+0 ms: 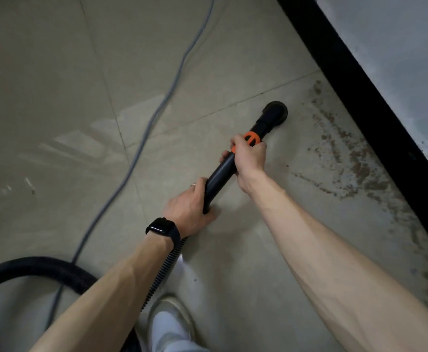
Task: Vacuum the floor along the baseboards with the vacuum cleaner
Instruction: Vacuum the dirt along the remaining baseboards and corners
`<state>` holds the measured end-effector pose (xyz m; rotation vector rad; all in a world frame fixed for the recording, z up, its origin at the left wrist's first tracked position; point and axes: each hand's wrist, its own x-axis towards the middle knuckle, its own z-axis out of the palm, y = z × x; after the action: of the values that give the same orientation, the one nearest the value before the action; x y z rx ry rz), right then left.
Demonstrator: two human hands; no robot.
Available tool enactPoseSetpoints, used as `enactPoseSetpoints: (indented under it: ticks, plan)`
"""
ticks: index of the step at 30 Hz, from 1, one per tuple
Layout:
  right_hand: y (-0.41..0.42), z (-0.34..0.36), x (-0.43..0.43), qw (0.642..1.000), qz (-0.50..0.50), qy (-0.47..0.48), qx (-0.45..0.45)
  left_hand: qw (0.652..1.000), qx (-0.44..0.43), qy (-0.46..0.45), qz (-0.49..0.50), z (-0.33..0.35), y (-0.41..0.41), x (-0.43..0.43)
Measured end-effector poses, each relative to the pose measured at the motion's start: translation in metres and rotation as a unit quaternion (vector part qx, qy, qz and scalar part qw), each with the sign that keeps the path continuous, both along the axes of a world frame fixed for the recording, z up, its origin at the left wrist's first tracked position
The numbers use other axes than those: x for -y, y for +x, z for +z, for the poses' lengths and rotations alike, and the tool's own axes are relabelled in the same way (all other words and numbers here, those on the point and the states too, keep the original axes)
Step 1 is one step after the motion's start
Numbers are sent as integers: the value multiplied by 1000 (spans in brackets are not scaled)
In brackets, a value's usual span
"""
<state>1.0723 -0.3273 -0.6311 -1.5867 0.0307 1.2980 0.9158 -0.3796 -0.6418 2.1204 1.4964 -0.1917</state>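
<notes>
Both hands around vacuum wand

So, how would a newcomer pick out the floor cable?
From the black baseboard on the right, cross the tiled floor leftward past the vacuum wand. The cable runs top to bottom there: thin, smooth and grey, unlike the thick black ribbed hose.

We are in a bare, unfurnished room: large beige floor tiles, a black baseboard and a grey wall at right.
</notes>
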Motion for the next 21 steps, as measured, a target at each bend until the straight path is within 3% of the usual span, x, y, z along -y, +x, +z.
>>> enactPoseSetpoints:
  ticks: [21]
  plan:
    - [-28, 1, 95, 998, -17, -14, -55, 992, -71, 20, -105, 9, -44, 55]
